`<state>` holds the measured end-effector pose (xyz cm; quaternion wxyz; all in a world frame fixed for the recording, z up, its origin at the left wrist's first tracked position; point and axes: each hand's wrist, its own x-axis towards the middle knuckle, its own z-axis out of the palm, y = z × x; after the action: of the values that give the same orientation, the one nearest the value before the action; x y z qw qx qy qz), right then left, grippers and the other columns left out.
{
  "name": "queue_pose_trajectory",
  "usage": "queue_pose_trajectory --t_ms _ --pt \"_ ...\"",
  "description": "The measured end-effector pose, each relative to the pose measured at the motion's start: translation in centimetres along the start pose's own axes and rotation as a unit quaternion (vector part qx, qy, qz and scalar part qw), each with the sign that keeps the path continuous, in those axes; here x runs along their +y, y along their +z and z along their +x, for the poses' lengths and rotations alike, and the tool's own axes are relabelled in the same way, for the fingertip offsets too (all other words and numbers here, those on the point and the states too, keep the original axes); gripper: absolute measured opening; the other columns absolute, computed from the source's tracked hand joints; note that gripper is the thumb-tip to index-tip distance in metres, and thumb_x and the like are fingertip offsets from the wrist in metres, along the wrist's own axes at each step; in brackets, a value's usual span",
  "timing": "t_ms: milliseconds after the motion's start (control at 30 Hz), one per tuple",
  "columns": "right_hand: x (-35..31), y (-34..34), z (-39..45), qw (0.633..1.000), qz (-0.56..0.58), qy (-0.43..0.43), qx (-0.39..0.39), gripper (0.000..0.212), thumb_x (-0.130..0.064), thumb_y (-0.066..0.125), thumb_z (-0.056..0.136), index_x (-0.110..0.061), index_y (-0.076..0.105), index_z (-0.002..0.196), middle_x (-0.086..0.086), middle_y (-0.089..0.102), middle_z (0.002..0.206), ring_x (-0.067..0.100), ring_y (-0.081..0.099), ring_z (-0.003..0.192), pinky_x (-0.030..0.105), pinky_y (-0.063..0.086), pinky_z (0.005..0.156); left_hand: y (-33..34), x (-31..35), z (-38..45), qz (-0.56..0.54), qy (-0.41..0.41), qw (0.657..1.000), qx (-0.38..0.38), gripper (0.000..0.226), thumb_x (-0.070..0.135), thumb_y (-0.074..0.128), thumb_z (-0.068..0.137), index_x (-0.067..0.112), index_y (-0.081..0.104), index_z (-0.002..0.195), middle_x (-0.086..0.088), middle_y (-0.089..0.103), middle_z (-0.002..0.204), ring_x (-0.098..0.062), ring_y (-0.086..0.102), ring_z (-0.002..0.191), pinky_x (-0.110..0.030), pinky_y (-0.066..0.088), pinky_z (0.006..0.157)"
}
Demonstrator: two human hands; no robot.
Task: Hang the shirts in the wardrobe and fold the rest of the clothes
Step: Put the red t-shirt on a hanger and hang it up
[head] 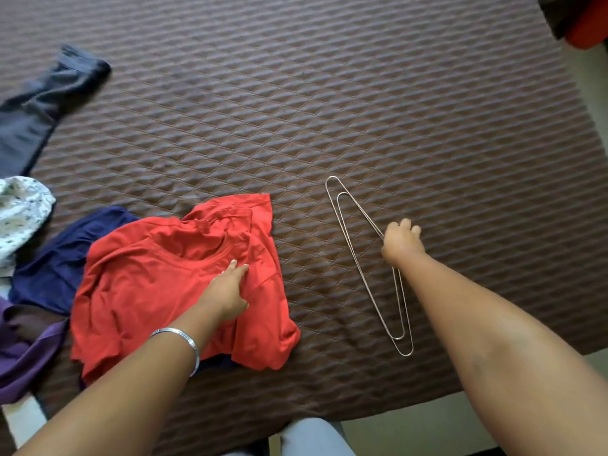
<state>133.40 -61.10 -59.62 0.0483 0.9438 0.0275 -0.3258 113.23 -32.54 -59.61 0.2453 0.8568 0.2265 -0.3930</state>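
Note:
A red shirt point(158, 274) lies crumpled on the brown quilted bed cover point(329, 110), near the front edge. My left hand point(227, 291) rests on the shirt near its collar, fingers stretched forward and thumb tucked into the fabric. To the right, two thin wire hangers point(355, 241) lie together on the cover. My right hand point(403, 241) is over their middle, fingers curled down round the wires where the hooks are hidden.
A navy garment point(59, 258) lies under the red shirt's left side. A purple one point(23, 357) and a white patterned one point(19, 212) sit at the left edge. Dark trousers point(42, 103) lie at the far left. Something orange-red point(589, 24) shows top right.

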Motion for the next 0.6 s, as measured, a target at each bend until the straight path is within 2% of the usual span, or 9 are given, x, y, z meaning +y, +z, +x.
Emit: queue_pose_trajectory --t_ms 100,200,267,400,500,600 --pt "-1.1 -1.6 -1.7 1.000 -0.018 -0.003 -0.012 0.050 -0.021 0.055 0.093 -0.005 0.037 0.137 0.017 0.038 0.140 0.034 0.034 0.129 0.041 0.036 0.104 -0.7 -0.8 -1.5 -0.012 -0.008 1.000 0.017 0.087 0.011 0.072 0.078 0.019 0.027 0.152 -0.010 0.007 0.162 -0.028 0.027 0.144 -0.033 0.027 0.115" --pt "-3.6 -4.1 -3.4 0.994 -0.097 -0.057 -0.001 0.048 -0.030 0.058 0.090 -0.010 0.048 0.132 0.013 0.045 0.135 0.032 0.039 0.126 0.038 0.038 0.101 -1.6 -2.4 -3.3 -0.004 -0.019 0.999 0.038 0.082 0.015 0.072 0.078 0.018 0.031 0.149 -0.013 0.011 0.161 -0.030 0.031 0.143 -0.034 0.028 0.114" --pt "-6.0 -6.0 -4.2 0.985 -0.136 -0.103 0.022 0.041 -0.028 0.057 0.090 -0.012 0.055 0.127 0.012 0.048 0.131 0.032 0.041 0.124 0.037 0.039 0.100 -2.3 -3.9 -4.3 -0.007 -0.031 0.998 0.046 0.080 0.017 0.072 0.079 0.019 0.032 0.148 -0.013 0.013 0.161 -0.031 0.030 0.143 -0.035 0.028 0.115" --pt "-13.0 -9.9 -5.8 0.980 -0.072 -0.165 0.081 0.037 -0.026 0.057 0.087 -0.011 0.062 0.119 0.015 0.049 0.126 0.035 0.043 0.121 0.041 0.042 0.099 -3.7 -8.1 -5.6 -0.013 -0.055 0.995 0.076 0.076 0.018 0.071 0.078 0.016 0.036 0.145 -0.013 0.026 0.156 -0.030 0.032 0.141 -0.034 0.027 0.114" --pt "-19.3 -11.7 -6.9 0.975 0.000 -0.208 0.083 0.032 -0.025 0.053 0.088 -0.008 0.062 0.114 0.019 0.042 0.127 0.039 0.041 0.121 0.042 0.042 0.101 -4.7 -11.4 -5.7 -0.019 -0.075 0.992 0.096 0.069 0.016 0.069 0.079 0.016 0.040 0.142 -0.008 0.037 0.148 -0.028 0.042 0.133 -0.035 0.032 0.111" --pt "-25.0 -12.2 -7.7 0.964 0.048 -0.252 0.069 0.029 -0.021 0.049 0.090 -0.008 0.058 0.114 0.020 0.040 0.128 0.039 0.038 0.123 0.041 0.040 0.102 -5.4 -13.9 -4.9 -0.024 -0.079 0.991 0.103 0.067 0.016 0.068 0.079 0.017 0.042 0.140 -0.005 0.041 0.144 -0.027 0.043 0.131 -0.038 0.034 0.110"
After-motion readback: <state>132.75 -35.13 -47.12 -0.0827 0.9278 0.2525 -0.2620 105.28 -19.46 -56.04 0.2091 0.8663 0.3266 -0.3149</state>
